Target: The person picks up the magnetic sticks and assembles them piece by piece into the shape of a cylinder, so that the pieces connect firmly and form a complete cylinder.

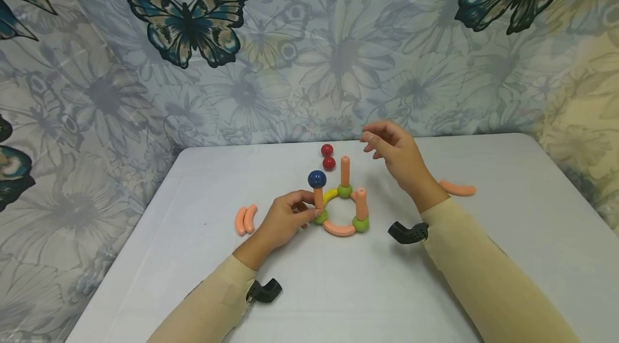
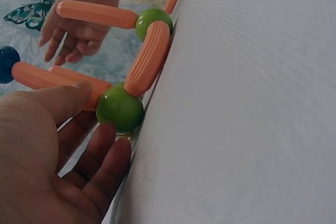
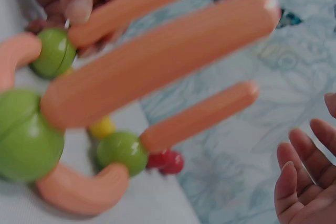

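A ring of green balls, curved orange sticks and one curved yellow stick lies on the table, with three straight orange sticks standing up from the balls. One upright stick carries a blue ball on top. My left hand pinches that stick near its foot, thumb on the stick and fingertips at the green ball below. Raised behind the ring to the right, my right hand holds nothing, its fingers loosely bent.
Two red balls sit behind the ring. Two curved orange sticks lie to the left, and another curved piece lies right of my right wrist. The white table ends at a patterned cloth.
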`<state>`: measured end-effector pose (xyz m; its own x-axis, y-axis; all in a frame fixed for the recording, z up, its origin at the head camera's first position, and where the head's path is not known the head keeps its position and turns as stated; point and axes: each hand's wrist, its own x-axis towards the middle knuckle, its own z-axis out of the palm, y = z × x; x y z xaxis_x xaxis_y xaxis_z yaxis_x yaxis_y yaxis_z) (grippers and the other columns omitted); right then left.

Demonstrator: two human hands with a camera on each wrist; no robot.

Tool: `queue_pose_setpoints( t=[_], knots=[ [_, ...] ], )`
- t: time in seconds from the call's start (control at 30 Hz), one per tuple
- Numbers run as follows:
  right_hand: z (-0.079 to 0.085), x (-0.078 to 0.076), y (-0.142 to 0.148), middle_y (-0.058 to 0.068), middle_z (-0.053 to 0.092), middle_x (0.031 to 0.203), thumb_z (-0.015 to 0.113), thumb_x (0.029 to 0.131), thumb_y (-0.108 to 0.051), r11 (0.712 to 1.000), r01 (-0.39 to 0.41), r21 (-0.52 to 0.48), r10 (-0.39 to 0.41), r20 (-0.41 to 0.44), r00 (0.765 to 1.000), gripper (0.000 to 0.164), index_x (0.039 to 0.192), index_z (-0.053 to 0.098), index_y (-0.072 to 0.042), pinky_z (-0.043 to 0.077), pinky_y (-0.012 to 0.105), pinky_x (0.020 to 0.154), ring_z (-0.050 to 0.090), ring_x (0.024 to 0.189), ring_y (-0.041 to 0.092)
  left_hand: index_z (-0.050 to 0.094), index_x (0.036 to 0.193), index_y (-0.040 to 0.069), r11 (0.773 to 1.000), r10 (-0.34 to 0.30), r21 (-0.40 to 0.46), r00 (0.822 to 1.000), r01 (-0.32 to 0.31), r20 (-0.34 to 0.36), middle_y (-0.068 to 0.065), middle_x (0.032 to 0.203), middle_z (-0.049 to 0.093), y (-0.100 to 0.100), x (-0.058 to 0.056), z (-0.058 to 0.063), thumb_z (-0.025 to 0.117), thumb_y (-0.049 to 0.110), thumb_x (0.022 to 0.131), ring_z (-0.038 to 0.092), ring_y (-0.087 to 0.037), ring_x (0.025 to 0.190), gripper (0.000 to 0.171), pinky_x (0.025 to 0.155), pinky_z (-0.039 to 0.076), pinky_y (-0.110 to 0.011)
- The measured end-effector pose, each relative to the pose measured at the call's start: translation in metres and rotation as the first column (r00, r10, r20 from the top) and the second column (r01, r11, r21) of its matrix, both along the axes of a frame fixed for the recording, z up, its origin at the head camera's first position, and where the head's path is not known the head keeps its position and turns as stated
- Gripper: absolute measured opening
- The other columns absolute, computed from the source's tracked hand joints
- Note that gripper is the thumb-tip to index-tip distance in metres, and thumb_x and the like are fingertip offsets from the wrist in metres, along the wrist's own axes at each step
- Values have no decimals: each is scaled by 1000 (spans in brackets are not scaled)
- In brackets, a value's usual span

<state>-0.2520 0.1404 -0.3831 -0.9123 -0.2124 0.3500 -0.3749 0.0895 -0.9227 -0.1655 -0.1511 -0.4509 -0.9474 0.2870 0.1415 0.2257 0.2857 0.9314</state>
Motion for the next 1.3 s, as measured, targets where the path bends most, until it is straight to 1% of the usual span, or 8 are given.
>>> queue_pose_setpoints(
  t=[0.13,0.23,0.33,0.43,0.6,0.83,1.1,1.3],
  knots=[
    [-21,-15,2,14,64,126,67,111,-32,999,13,37,-17,98,995,41,137,62,0,53,34,87,64,107,28,79,118,10,1000,-5,1,1000,5,-5,0,114,75,0,0,-1,83,13,99,67,-22,87,19,68,60,-33],
    [-34,-24,3,14,61,131,68,110,-32,996,-12,93,-4,170,985,46,142,59,0,52,37,90,63,111,27,79,118,9,1000,-4,4,1000,4,-8,0,113,75,-1,-1,-2,83,13,99,67,-22,87,19,68,60,-33],
    [-42,-32,0,16,59,135,69,110,-30,987,-54,150,25,192,981,50,147,56,0,52,42,93,62,115,29,79,117,9,1000,-4,4,1000,4,-8,-1,111,75,-1,-2,-3,84,14,99,67,-23,86,19,66,58,-31],
    [-49,-39,-7,16,59,139,69,109,-28,975,-98,202,60,185,981,50,149,56,-1,52,46,91,62,118,32,79,117,9,1000,-5,6,1000,5,-19,-1,110,75,-2,-3,-5,84,14,99,67,-24,86,19,64,57,-29],
    [-59,-49,-19,12,60,143,69,108,-27,940,-172,293,109,218,970,48,150,57,-7,50,49,89,60,129,33,79,117,11,1000,-15,7,1000,15,-27,0,113,74,-4,-4,-6,84,15,98,66,-24,86,21,64,54,-28],
    [-56,-53,-34,9,59,146,76,105,-32,916,-207,343,122,253,960,49,148,60,-15,50,57,101,54,134,35,79,118,12,1000,-17,-4,1000,17,-23,2,112,74,-4,-5,-9,84,14,97,67,-22,85,21,62,53,-28],
    [-54,-61,-38,5,59,146,81,101,-34,889,-260,376,160,277,947,48,143,64,-19,49,57,104,52,133,33,80,119,12,1000,-14,-7,1000,14,-19,1,115,75,-4,-5,-9,85,15,97,67,-24,89,22,64,54,-28],
    [-57,-65,-40,8,60,147,82,100,-28,878,-292,379,203,259,944,47,143,66,-17,46,56,109,55,133,33,80,118,14,1000,-12,-18,1000,12,-10,3,112,75,-6,-6,-9,85,16,98,66,-23,87,21,64,53,-29]
  ],
)
